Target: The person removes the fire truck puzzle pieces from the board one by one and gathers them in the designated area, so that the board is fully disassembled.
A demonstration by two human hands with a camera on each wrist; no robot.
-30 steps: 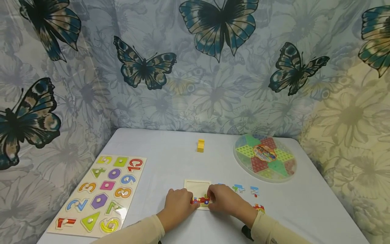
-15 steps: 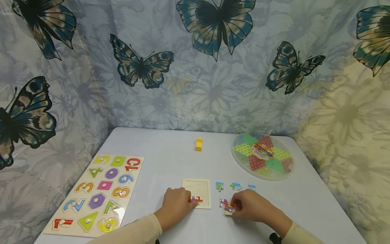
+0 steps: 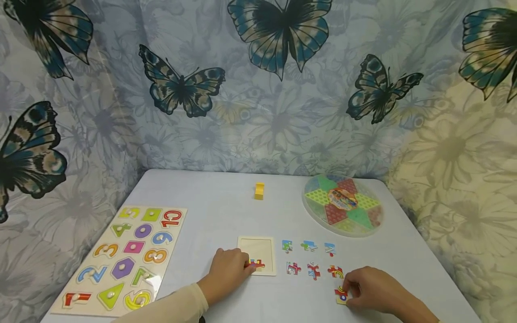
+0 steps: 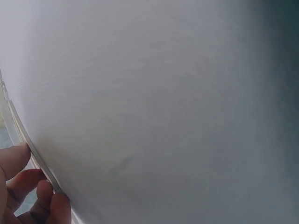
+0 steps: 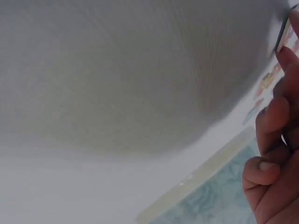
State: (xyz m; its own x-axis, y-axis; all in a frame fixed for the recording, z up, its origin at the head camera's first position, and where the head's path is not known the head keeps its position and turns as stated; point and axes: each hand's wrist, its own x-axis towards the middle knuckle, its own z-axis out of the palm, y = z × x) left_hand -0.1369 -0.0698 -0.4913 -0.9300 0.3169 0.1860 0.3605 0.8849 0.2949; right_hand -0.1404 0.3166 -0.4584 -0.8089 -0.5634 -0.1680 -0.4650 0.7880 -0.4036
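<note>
A small wooden puzzle tray [image 3: 256, 246] lies in the middle of the table in the head view, with a red and yellow jigsaw piece [image 3: 257, 264] in its lower left part. My left hand [image 3: 227, 272] grips the tray's left edge, the thumb close to that piece. In the left wrist view, fingertips [image 4: 58, 205] touch a thin board edge. At the front right, my right hand [image 3: 373, 291] pinches another jigsaw piece [image 3: 341, 296] printed in red, yellow and blue. Only a thin edge of it shows in the right wrist view, by the fingers [image 5: 287, 58].
Several loose jigsaw pieces [image 3: 311, 270] lie in two rows right of the tray. A number and shape peg board [image 3: 135, 264] covers the table's left side. A round Chinese checkers board [image 3: 343, 206] sits at the back right, and a yellow block [image 3: 259, 191] at the back.
My right hand has lifted the jigsaw piece with the blue wheel out of the tray and carried it right, below the loose pieces. My left hand has stayed at the tray.
</note>
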